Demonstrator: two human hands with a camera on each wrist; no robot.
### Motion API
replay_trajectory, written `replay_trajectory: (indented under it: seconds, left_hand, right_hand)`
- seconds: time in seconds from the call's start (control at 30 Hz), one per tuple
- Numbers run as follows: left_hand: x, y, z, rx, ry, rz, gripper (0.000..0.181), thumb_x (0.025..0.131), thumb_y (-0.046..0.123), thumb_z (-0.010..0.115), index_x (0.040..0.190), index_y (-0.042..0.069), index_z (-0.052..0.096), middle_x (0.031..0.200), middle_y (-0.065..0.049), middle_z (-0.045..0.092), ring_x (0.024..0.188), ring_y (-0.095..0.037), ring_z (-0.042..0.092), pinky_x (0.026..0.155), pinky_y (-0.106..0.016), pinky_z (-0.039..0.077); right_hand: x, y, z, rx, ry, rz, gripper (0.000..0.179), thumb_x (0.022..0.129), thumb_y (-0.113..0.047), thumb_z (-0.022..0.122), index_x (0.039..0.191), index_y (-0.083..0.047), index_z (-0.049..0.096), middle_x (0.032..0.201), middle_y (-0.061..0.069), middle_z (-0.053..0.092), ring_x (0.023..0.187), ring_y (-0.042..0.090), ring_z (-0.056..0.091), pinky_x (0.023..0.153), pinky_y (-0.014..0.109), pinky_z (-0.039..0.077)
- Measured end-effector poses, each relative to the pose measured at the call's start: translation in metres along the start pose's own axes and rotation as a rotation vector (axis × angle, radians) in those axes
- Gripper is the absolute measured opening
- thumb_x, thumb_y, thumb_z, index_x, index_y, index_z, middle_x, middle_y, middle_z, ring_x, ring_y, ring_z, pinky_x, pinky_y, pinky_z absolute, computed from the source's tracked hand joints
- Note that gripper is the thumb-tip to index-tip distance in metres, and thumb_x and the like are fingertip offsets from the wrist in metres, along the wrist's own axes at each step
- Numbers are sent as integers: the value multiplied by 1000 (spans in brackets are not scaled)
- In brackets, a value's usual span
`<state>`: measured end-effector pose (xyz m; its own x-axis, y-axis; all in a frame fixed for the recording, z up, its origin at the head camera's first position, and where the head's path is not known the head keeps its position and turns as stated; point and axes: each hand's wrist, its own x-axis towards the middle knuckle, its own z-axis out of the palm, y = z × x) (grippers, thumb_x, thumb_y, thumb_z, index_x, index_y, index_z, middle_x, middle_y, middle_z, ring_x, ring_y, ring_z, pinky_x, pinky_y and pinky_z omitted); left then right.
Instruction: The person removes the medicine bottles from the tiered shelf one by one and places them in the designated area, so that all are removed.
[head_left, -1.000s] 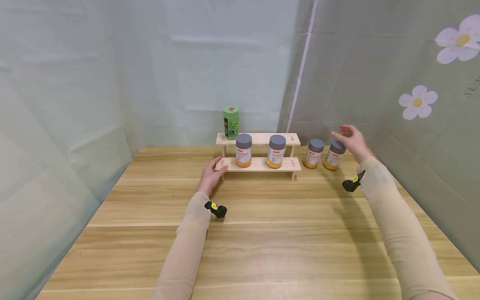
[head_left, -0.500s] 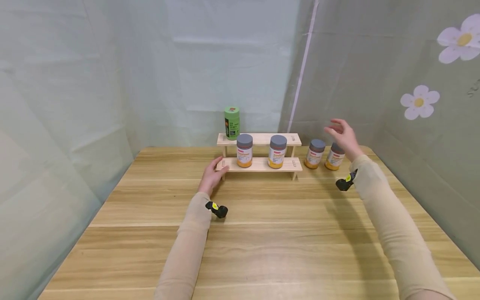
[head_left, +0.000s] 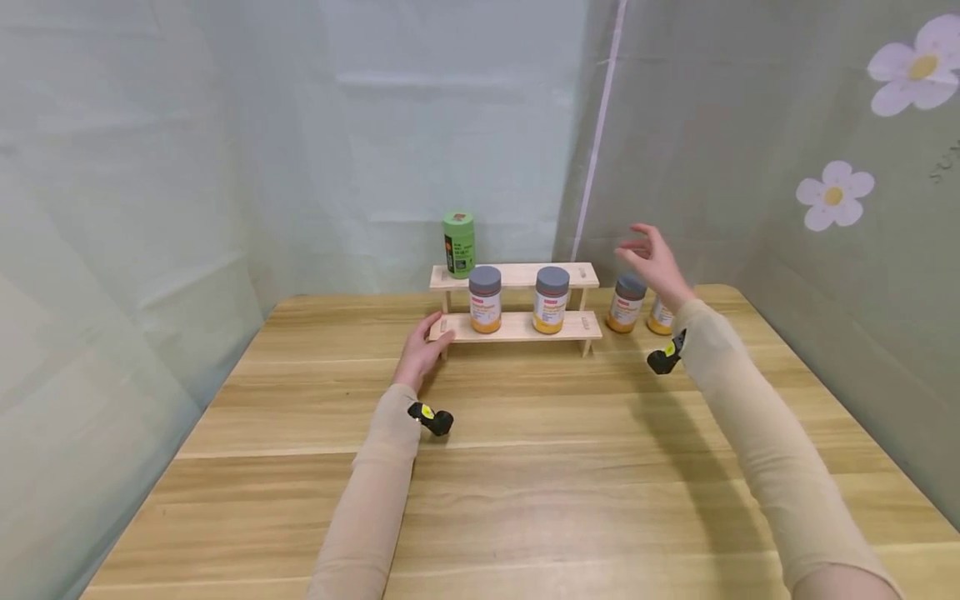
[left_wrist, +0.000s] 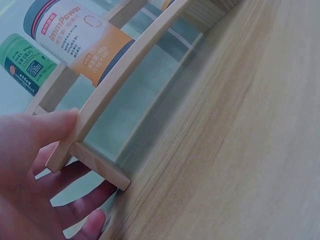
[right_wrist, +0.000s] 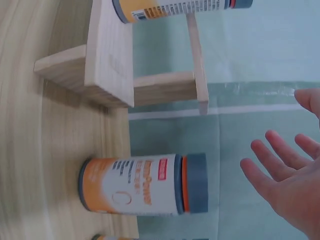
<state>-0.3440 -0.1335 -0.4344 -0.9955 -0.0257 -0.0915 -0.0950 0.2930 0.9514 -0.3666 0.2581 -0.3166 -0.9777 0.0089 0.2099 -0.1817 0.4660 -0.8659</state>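
Note:
My left hand (head_left: 422,350) grips the left end of a two-tier wooden shelf (head_left: 517,327). In the left wrist view the thumb lies on the lower board and the fingers pass beneath it, near the leg. Two grey-lidded supplement jars (head_left: 485,300) stand upright on the lower tier, and a green bottle (head_left: 459,246) stands at the left of the upper tier. My right hand (head_left: 654,262) hovers over two more such jars on the table, holding nothing, its fingers relaxed. The nearer jar (right_wrist: 135,185) is upright and apart from the fingers; the outer jar (head_left: 660,318) is partly hidden by the arm.
The wooden table (head_left: 525,467) reaches back to a pale cloth curtain (head_left: 465,125), close behind the shelf. Another curtain with flower prints (head_left: 834,197) hangs along the right side. A small black camera (head_left: 666,357) sits on each wrist.
My right hand has moved left and upward, from beside the outer jar to above the nearer one. The left hand keeps its hold on the shelf. The jars have stayed put.

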Motion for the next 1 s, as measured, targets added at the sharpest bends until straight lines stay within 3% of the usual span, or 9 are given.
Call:
replay_trajectory:
  seconds: [0.3,0.63,1.0]
  left_hand:
    - [1,-1,0,13,0,-4,60,96,30,61,150,22,37,161,-11,25,150,-30,22,124,-46,18]
    - [-2,-1,0,-5,1,-7,60,95,30,62,149,21,37,161,-11,25,150,-30,21,124,-46,18]
    - [-3,1,0,-8,6,8,60,95,29,62,149,21,38,161,-11,25,150,-29,20,124,-45,17]
  right_hand:
    - [11,-10,14,-40,-26,-39,56,98,-30,56,144,-4,36,144,22,46,136,38,42,115,51,35]
    - [23,-24,40,91,-50,-47,50,99,-21,54,140,1,39,143,24,46,132,36,46,110,50,41]
    - [32,-50,63,133,-74,-54,47,98,-21,55,138,0,43,142,21,49,128,31,49,110,47,42]
